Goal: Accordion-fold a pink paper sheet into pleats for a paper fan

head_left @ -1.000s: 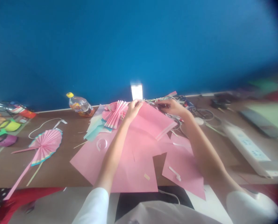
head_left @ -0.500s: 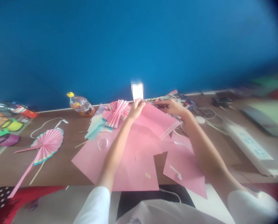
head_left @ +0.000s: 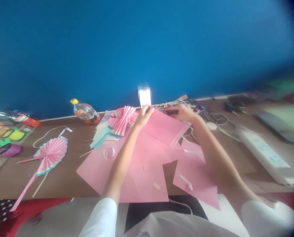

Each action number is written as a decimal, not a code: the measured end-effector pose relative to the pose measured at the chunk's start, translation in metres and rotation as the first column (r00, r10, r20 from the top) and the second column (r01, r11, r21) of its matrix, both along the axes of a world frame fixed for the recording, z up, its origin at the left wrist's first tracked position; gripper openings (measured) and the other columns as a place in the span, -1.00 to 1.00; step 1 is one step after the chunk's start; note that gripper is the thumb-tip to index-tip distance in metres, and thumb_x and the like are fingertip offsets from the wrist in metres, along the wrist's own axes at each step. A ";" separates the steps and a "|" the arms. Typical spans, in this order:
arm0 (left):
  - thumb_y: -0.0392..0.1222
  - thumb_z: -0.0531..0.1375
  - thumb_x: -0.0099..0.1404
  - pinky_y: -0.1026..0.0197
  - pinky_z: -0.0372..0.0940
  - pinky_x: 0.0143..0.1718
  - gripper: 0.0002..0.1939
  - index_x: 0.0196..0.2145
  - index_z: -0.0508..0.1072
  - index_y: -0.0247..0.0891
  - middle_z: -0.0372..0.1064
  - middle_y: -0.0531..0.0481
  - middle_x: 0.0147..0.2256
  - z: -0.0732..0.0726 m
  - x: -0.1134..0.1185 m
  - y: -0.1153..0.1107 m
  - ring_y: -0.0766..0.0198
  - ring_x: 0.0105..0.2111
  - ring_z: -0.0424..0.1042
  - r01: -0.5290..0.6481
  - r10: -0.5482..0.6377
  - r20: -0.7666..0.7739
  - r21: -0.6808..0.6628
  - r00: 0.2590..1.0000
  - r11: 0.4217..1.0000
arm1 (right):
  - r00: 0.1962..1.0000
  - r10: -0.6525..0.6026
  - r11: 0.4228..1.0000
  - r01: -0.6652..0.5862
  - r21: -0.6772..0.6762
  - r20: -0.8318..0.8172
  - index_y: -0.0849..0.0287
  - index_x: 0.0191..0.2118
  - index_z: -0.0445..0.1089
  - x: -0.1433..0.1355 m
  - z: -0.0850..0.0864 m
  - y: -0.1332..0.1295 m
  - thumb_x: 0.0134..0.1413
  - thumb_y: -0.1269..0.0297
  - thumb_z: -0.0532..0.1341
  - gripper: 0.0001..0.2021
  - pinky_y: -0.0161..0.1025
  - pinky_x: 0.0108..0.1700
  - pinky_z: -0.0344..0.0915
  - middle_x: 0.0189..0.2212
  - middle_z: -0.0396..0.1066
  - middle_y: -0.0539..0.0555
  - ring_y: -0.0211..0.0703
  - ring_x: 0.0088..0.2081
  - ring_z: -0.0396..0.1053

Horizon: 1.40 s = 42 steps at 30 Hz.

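Note:
My left hand (head_left: 145,116) is closed on the upper left corner of a folded pink sheet (head_left: 165,127). At the sheet's upper edge, my right hand (head_left: 182,113) is closed around dark-handled scissors (head_left: 171,112), whose blades point left toward my left hand. Larger pink sheets (head_left: 142,177) lie flat under my forearms, with small white and cream scraps on them. Just left of my left hand sits a pleated pink paper piece (head_left: 123,121), on top of pale blue paper (head_left: 103,133).
A pink pleated fan (head_left: 53,153) lies at the left, below a yellow-capped bottle (head_left: 86,112). Farther left are a purple tape roll (head_left: 10,149) and colored items. Tangled cables and a white power strip (head_left: 267,154) are at the right. A blue wall (head_left: 147,49) rises behind.
The folded sheet's lower right corner has shifted slightly left and up. Both hands keep their hold, almost in the same places.

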State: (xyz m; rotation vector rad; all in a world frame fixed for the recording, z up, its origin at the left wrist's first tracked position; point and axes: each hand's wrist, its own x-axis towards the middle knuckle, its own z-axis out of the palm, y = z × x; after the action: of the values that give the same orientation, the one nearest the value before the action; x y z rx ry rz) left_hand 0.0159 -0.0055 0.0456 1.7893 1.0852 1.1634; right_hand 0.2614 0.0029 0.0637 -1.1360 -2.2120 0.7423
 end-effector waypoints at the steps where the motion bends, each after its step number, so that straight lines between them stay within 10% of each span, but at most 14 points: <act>1: 0.06 0.05 0.39 0.27 0.18 -0.30 -0.69 -0.33 0.29 -0.24 0.22 0.05 -0.43 0.000 0.000 0.000 0.33 -0.40 0.21 -0.003 0.003 -0.004 0.000 1.000 1.000 | 1.000 -0.008 1.000 0.008 0.002 0.001 0.12 -0.01 0.54 0.001 -0.001 0.001 0.02 0.27 0.20 -0.61 -0.23 -0.30 0.31 -0.41 0.53 0.05 -0.16 -0.41 0.39; 12: 0.13 0.15 0.31 0.26 0.25 -0.26 -0.62 -0.25 0.41 -0.30 0.42 -0.04 -0.33 -0.009 0.000 0.006 0.28 -0.33 0.37 0.135 -0.138 -0.018 -0.103 0.990 0.985 | 0.915 -0.008 0.970 -0.091 -0.224 -0.402 0.15 -0.13 0.40 -0.021 -0.002 -0.003 -0.13 0.17 0.36 -0.61 -0.25 -0.31 0.37 -0.31 0.52 0.11 -0.11 -0.29 0.45; 21: -0.04 0.04 0.40 0.18 0.31 -0.16 -0.66 0.06 0.35 -0.18 0.48 -0.05 -0.22 0.008 -0.005 -0.004 0.20 -0.22 0.44 0.142 -0.156 -0.070 -0.171 0.985 0.975 | 0.953 -0.003 0.951 -0.091 -0.295 -0.304 0.16 -0.04 0.38 -0.026 0.003 -0.010 -0.14 0.29 0.30 -0.56 -0.37 -0.52 0.12 -0.64 0.24 -0.15 -0.36 -0.60 0.14; 27: 0.13 -0.03 0.41 0.15 0.30 -0.02 -0.52 -0.02 0.48 -0.22 0.37 -0.14 0.10 0.020 -0.032 -0.001 0.11 0.02 0.39 0.239 -0.245 -0.010 -0.177 0.969 0.955 | 0.879 -0.176 0.930 0.001 -0.368 -0.443 0.15 -0.03 0.37 -0.011 0.006 -0.005 -0.19 0.24 0.39 -0.49 -0.33 -0.49 0.24 -0.50 0.44 -0.02 -0.25 -0.52 0.33; 31: 0.25 -0.05 0.36 0.19 0.35 -0.22 -0.39 0.07 0.44 -0.27 0.45 -0.20 -0.02 0.019 -0.042 -0.001 0.09 -0.11 0.46 0.249 -0.215 0.141 -0.298 0.966 0.922 | 0.744 -0.310 0.914 0.061 -0.402 -0.592 0.13 -0.09 0.38 0.000 -0.001 0.006 -0.28 0.26 0.45 -0.48 -0.35 -0.53 0.22 -0.48 0.47 -0.02 -0.27 -0.54 0.33; 42: 0.02 0.27 0.22 -0.09 0.14 0.22 -0.47 0.14 0.39 -0.07 0.11 -0.11 0.31 0.017 -0.038 0.003 -0.07 0.30 0.10 0.435 -0.441 0.063 0.087 0.895 0.896 | 0.648 -0.369 0.789 -0.161 -0.593 -0.667 0.13 -0.21 0.45 -0.006 -0.018 0.013 -0.31 0.36 0.48 -0.58 -0.41 -0.50 0.20 -0.43 0.45 -0.06 -0.37 -0.50 0.32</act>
State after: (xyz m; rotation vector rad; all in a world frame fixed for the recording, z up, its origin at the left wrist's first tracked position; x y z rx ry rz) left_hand -0.0217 -0.0022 0.0627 1.8954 0.5520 0.9914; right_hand 0.2557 0.0155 0.0461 -0.9382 -1.1652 1.6161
